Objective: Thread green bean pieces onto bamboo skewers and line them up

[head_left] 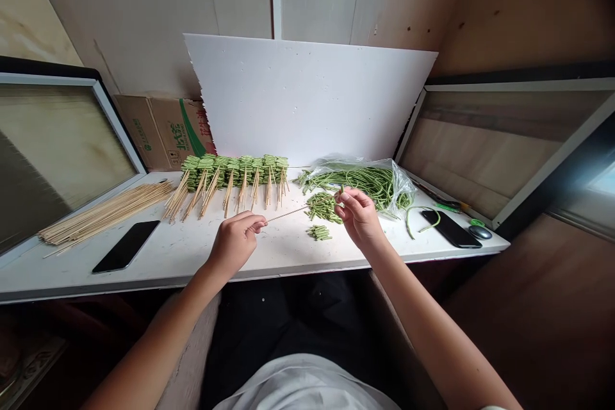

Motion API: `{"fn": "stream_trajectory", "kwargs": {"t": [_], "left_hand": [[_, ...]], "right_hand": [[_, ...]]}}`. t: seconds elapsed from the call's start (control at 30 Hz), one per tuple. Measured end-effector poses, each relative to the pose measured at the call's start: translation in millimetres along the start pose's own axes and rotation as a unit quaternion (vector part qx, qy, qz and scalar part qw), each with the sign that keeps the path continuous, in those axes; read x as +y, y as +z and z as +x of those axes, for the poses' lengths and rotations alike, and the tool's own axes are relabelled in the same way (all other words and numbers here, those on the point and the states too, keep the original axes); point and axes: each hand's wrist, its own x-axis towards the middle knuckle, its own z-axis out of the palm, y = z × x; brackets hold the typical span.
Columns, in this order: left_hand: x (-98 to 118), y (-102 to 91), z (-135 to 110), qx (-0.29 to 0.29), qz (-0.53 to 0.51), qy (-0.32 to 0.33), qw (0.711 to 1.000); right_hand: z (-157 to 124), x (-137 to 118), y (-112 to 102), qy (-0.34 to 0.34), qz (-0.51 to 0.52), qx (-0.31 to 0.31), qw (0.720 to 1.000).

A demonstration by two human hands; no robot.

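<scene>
I see two black, flat phones: one left phone far left of the heap of short, cut green beans and one right phone right of it. One clear plastic bag is behind the heap, to its right. My left hand, left of the heap, is pinched shut on one thin, brown wooden stick. My right hand, at the heap's right, pinches one short green bean piece, fingers curled.

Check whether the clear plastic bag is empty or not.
Not empty: the plastic bag holds long green beans, visible through its film and poking out at its left end.
</scene>
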Motion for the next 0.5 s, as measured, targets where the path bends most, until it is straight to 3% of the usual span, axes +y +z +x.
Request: {"fn": "stream_trajectory", "kwargs": {"t": [0.37,0.5], "left_hand": [[-5.0,4.3,1.0,-0.039,-0.047,-0.067,0.996],[-8.5,11.2,0.9,-0.058,-0.095,-0.094,0.989]], "right_hand": [[2.6,-0.9,-3.5,-0.047,-0.037,-0.036,0.998],[6.3,-6.1,-7.9,-0.057,-0.077,-0.019,0.995]]}}
